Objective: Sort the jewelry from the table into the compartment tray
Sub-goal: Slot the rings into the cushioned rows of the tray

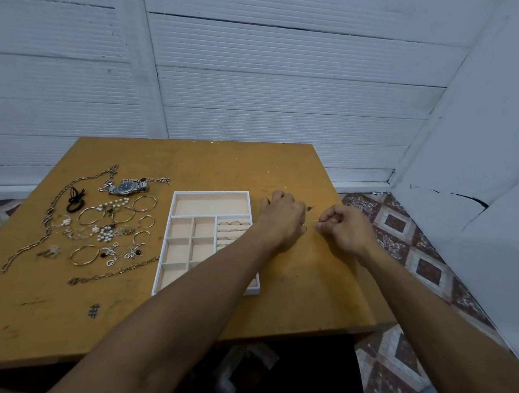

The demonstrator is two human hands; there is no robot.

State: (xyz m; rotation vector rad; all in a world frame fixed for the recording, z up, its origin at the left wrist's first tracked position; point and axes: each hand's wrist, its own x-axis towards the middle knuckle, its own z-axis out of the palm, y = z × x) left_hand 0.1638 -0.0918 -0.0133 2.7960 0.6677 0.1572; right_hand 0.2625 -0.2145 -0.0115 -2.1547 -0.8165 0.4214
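A white compartment tray with peach lining sits mid-table; several rings stand in its ring slots at the right. My left forearm crosses over the tray's near right corner. My left hand is to the right of the tray, fingers curled, pinching a small ring. My right hand is just beside it and pinches another thin ring between thumb and finger. Loose jewelry lies left of the tray: a wristwatch, bangles, pearl pieces, chains.
The orange-brown table has its right edge close to my right forearm and its near edge below my arms. A black hair tie lies among the jewelry. White panelled walls stand behind; patterned floor tiles show at the right.
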